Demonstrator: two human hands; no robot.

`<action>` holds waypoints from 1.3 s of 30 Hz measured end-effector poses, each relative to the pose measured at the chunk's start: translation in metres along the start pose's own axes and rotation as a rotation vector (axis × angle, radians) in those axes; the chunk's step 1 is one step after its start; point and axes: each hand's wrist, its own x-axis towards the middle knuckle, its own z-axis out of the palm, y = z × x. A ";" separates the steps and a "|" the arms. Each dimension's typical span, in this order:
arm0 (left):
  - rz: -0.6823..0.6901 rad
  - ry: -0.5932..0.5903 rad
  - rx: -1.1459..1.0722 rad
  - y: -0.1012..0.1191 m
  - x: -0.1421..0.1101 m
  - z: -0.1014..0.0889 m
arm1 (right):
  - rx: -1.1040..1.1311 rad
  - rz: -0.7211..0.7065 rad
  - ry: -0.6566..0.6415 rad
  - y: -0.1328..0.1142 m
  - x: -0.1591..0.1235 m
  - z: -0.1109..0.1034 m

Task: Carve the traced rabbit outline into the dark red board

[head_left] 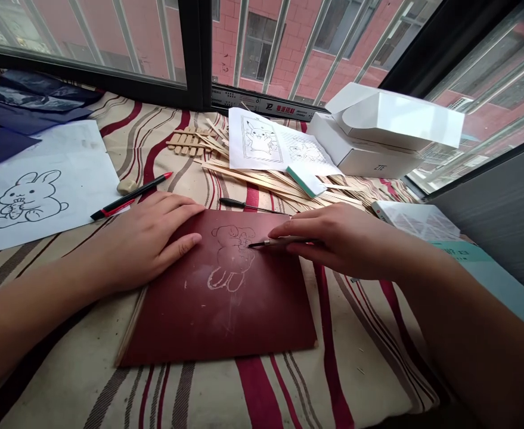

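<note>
A dark red board [176, 333] lies on the striped cloth in front of me. On it is a rabbit outline [232, 256], upside down to me; its ears show as pale cut lines, while the rest is thin and dark. My left hand [149, 238] rests with fingers spread over the board's upper left edge. A slim carving tool [270, 242] is pinched in the fingers of my right hand [333, 238], its dark tip touching the middle of the outline. Small pale shavings dot the board. Most of the tool's handle is hidden by my right hand.
A rabbit drawing [33, 196], a red-and-black pen [132, 195] and a beige lump [126, 186] lie left. Beyond the board are a black pen [232, 203], wooden strips [253, 182], printed sheets [262, 140], an eraser-like block [306, 180] and a white box [373, 161]. Books [489, 268] lie right.
</note>
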 end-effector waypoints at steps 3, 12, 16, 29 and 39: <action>0.004 0.064 0.021 -0.002 0.000 0.003 | -0.021 -0.011 -0.001 -0.005 0.001 0.001; -0.032 0.037 0.032 0.002 0.003 -0.002 | -0.390 -0.019 -0.050 -0.030 0.001 -0.001; -0.030 0.102 0.060 -0.001 0.002 0.004 | -0.521 -0.062 -0.092 -0.049 0.007 -0.004; -0.104 0.111 0.140 0.010 0.004 0.011 | -0.717 -0.019 -0.498 -0.081 0.065 -0.043; -0.102 0.135 0.164 0.013 0.003 0.013 | -0.579 0.008 -0.371 -0.077 0.063 -0.040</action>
